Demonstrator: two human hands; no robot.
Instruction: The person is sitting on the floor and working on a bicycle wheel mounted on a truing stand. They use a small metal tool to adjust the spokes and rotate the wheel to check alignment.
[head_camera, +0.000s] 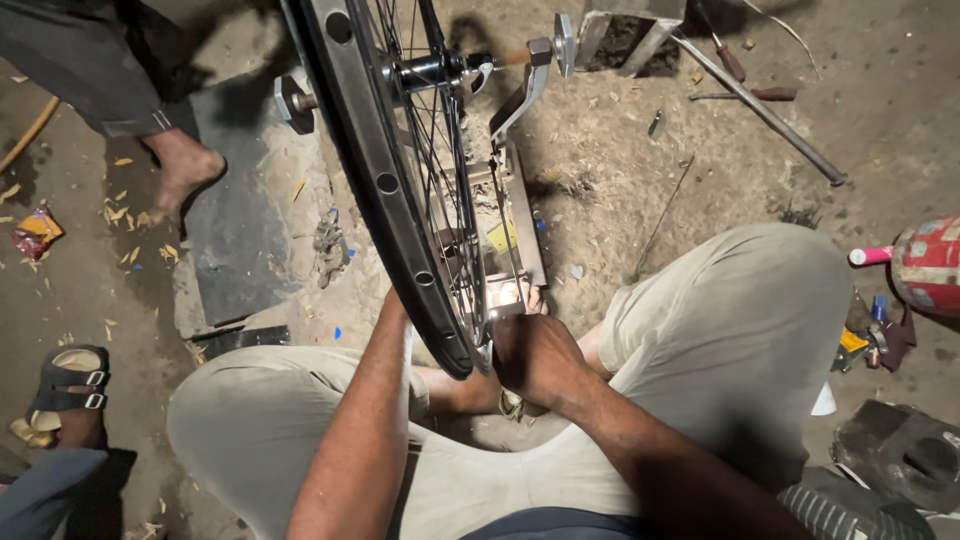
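While the bicycle wheel (400, 180) runs from 12 to 6 o'clock, the right hand (535, 355) grips closed on its lowest spokes, the left hand probably hidden behind the rim.

My left hand (398, 305) is hidden behind the wheel (400, 190), so I cannot tell its grip. The wheel's upper part runs off the top edge. My right hand (535, 355) is closed near the rim, but whatever it pinches is too small to tell. A bystander's foot (180, 165) shows; the body above is cut off.
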